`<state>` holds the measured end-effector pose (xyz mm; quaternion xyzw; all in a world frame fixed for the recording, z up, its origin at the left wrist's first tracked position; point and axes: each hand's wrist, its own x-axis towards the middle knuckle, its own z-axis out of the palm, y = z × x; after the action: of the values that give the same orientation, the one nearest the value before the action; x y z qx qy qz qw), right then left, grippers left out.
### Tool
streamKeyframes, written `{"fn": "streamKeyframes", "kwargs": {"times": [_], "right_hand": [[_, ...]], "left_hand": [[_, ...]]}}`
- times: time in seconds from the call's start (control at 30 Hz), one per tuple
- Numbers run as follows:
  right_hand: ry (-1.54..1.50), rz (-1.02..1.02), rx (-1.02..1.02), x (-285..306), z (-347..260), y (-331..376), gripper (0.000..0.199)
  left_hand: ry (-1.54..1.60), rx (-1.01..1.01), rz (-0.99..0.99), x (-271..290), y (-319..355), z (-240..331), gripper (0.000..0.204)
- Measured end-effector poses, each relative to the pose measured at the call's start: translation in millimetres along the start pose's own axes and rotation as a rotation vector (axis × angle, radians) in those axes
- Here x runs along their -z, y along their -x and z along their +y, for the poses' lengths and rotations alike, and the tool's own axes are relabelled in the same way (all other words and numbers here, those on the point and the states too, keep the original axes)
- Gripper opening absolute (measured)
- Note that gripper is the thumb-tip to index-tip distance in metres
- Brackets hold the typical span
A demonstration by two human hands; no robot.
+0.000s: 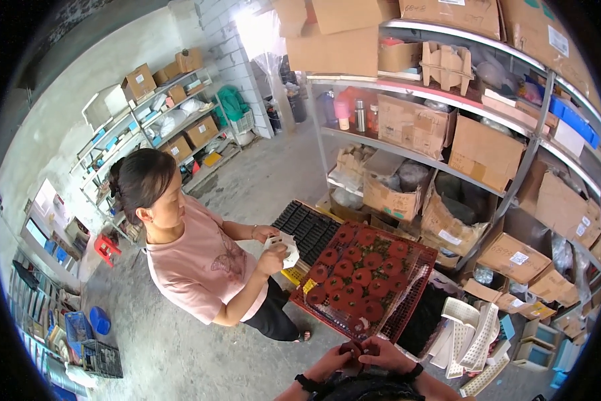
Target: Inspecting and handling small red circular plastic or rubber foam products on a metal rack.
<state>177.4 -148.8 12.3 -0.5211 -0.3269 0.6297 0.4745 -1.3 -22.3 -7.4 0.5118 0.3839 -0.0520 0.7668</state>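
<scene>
At the near edge, the person's left hand (pixel 334 363) and right hand (pixel 392 355) meet over a dark red piece (pixel 351 350), the fingers of both closed on it from either side; much of it is covered, so whether it is one part or two I cannot tell. A black band (pixel 307 383) circles the left wrist, and a similar one sits on the right. The piece is just on the near side of a red mesh tray (pixel 417 257), on which many dark red rings (pixel 362 277) lie close together, with small green bits showing between them. A small yellow piece (pixel 309 286) lies toward the tray's left side. Beyond the tray, farther away, stands a black tray (pixel 305 230) with rows of dark slots. To the left, a co-worker (pixel 200 267) in a pink T-shirt holds a white piece (pixel 288 250) in both hands. To the right, white perforated plastic trays (pixel 471 334) lie in a loose heap near the floor, below a metal shelving unit (pixel 539 110) loaded with cardboard boxes (pixel 485 152). At the far left are a red stool (pixel 106 248) and, nearer, a blue tub (pixel 99 320) beside a black crate (pixel 102 359).
</scene>
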Motion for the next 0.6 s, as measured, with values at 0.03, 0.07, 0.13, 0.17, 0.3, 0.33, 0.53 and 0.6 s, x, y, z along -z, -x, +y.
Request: {"fn": "streamKeyframes", "kwargs": {"times": [0.03,0.07,0.13,0.17,0.3,0.33,0.53,0.6], "right_hand": [[0.001,-0.003,-0.002,-1,1,0,0.042],[0.001,0.004,0.006,-1,2,-1,0.041],[0.003,0.010,0.015,-2,2,-1,0.041],[0.007,0.004,0.022,-3,0,-1,0.041],[0.047,0.004,0.009,-4,-7,1,0.041],[0.048,0.005,0.009,-4,-7,1,0.041],[-0.009,-0.006,-0.041,-6,-4,1,0.049],[0.062,0.008,0.023,-3,4,-2,0.047]], "left_hand": [[-0.034,-0.017,0.005,4,-6,-9,0.032],[-0.070,-0.035,0.009,5,-8,-11,0.035],[-0.056,-0.045,-0.009,7,-10,-14,0.034],[-0.043,-0.054,-0.027,8,-9,-14,0.034],[-0.021,-0.028,-0.017,8,-10,-14,0.032],[-0.007,-0.013,-0.011,6,-8,-11,0.031],[-0.005,-0.019,-0.014,15,-21,-31,0.033],[-0.002,-0.041,-0.053,14,-19,-28,0.034]]}}
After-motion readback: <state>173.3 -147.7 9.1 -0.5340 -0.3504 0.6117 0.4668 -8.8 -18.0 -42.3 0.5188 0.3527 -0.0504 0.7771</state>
